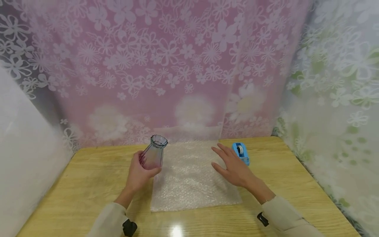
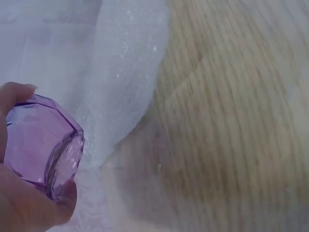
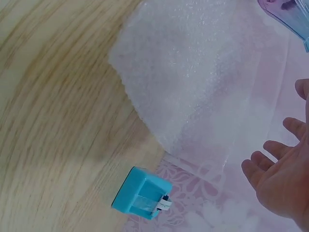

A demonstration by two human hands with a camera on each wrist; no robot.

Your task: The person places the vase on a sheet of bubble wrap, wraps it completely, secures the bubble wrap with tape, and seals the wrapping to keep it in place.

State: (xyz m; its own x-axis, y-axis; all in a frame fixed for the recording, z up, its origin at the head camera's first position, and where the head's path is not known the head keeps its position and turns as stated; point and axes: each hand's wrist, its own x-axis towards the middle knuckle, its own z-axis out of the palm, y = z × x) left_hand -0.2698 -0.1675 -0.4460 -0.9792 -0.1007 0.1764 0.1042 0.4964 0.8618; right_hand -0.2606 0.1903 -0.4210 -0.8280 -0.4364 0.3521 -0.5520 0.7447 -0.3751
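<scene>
A faceted glass vase [image 1: 154, 154], clear at its scalloped rim and pinkish purple lower down, is gripped by my left hand [image 1: 139, 172]. In the left wrist view, thumb and fingers curl round the vase [image 2: 43, 140] near its thick base. Its rim points up and slightly right in the head view. Beneath and to the right, a sheet of bubble wrap [image 1: 192, 177] lies flat on the table. My right hand [image 1: 234, 166] hovers over the sheet's right side, fingers spread and holding nothing. Just beyond that hand sits a blue tape dispenser [image 1: 241, 153] with a white roll.
The wooden table [image 1: 97, 177] reaches back to a pink flower-patterned curtain [image 1: 165, 82]. The bubble wrap's far end runs up against this curtain. A pale floral curtain [image 1: 340, 108] borders the right side, and a white panel [image 1: 29, 141] stands at the left.
</scene>
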